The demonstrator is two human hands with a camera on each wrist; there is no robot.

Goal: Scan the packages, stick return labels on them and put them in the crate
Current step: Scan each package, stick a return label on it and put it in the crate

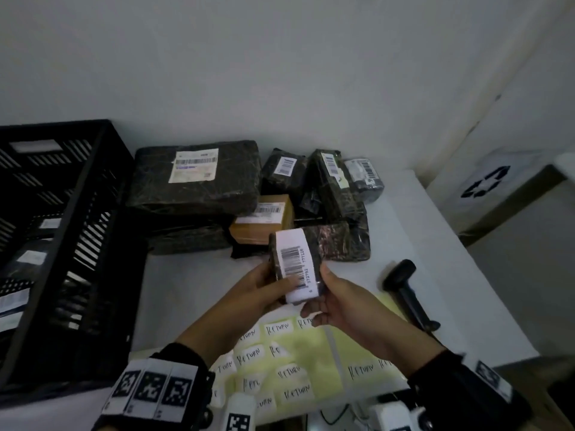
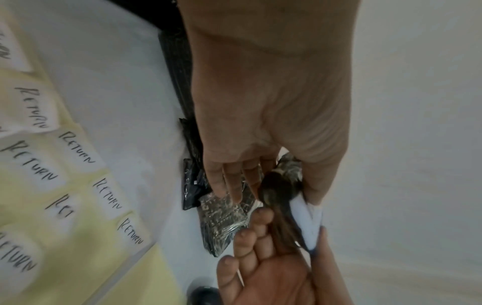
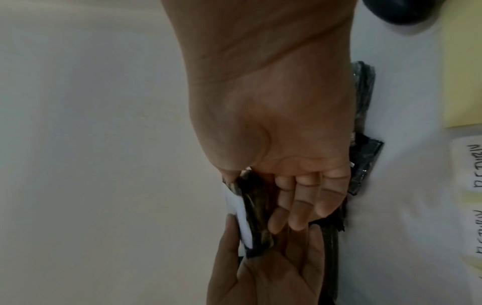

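Both hands, the left hand (image 1: 264, 287) and right hand (image 1: 339, 301), pinch one small package (image 1: 297, 264) above the tabletop (image 1: 193, 275), barcode up; with the scanner (image 1: 401, 279) lying untouched, freeing a hand for it could let the slick wrap slip.

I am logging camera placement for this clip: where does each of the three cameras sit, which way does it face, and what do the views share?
Head: worn on the head, looking forward and down at the white table; both hands and wristbands show.
Left wrist: looks along the left hand to its fingers on the small dark plastic-wrapped package with a white barcode label.
Right wrist: looks along the right hand to the same package.
Shared: every view shows both hands gripping that package, and the yellow sheet of white handwritten RETURN labels.
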